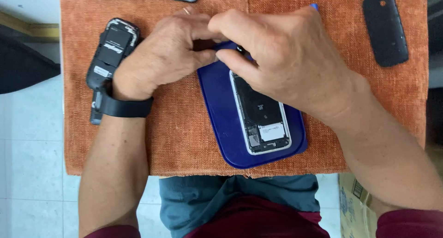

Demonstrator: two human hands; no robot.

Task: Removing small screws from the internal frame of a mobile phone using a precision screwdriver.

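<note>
The left hand point(159, 58) and the right hand point(281, 58) meet at the top end of an opened phone point(260, 113), fingers curled in and tips pressed together as if pinching something small there — what sits between them is hidden by the knuckles, so I cannot tell what they grip. The right hand arches over the phone's upper part, probably to steady it while the fingertips work; the left wears a dark wristband point(125, 106) and a ring. The phone lies face down with its back removed, tilted slightly, on a dark blue tray point(217, 122), which likely serves to keep small parts from rolling off. It shows a silver rim, a black battery filling most of the body, and a white label and small metal parts near the lower end. The tray rests on an orange cloth point(175, 145) — a soft, non-slip surface, by the look of it. To the left lies another opened device point(110, 51) with its battery showing; at top right, well apart, a black back cover point(385, 28).
</note>
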